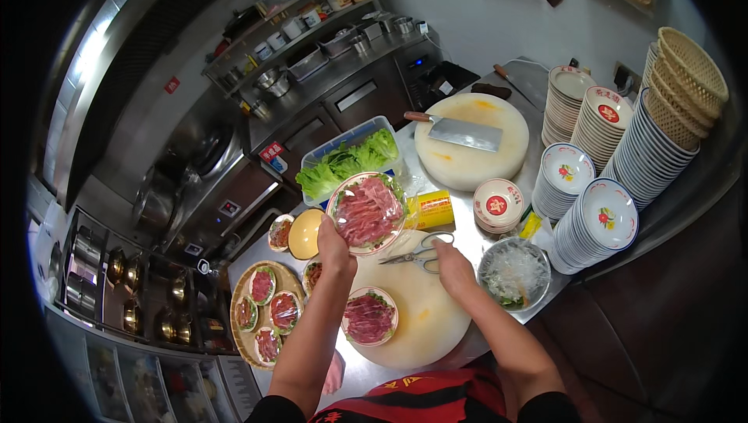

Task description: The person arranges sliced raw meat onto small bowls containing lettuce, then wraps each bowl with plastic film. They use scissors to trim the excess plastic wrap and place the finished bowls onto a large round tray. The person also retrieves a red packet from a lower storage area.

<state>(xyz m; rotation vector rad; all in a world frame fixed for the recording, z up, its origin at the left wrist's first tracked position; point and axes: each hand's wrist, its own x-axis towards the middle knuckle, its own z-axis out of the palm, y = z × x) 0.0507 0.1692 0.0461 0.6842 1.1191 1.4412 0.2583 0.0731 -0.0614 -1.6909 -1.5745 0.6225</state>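
Observation:
My left hand [336, 248] grips the rim of a plate of sliced raw meat on lettuce [369, 210], raised above the counter, with clear plastic film over it. Film also trails from its right side near a yellow roll of cling film [433, 209]. In my right hand [453, 265] is a pair of metal scissors [412, 257], held by the handles, blades pointing left toward the plate. Below, a second plate of sliced meat [370, 316] rests on a round white cutting board [432, 312]. A yellow bowl [306, 233] sits left of my left hand.
A round woven tray [238, 329] holds several meat plates at left. Behind are a bin of lettuce [350, 160] and a cleaver [467, 132] on another board [473, 172]. Stacked plates [593, 230] and a steel bowl of crumpled film [514, 274] stand at right.

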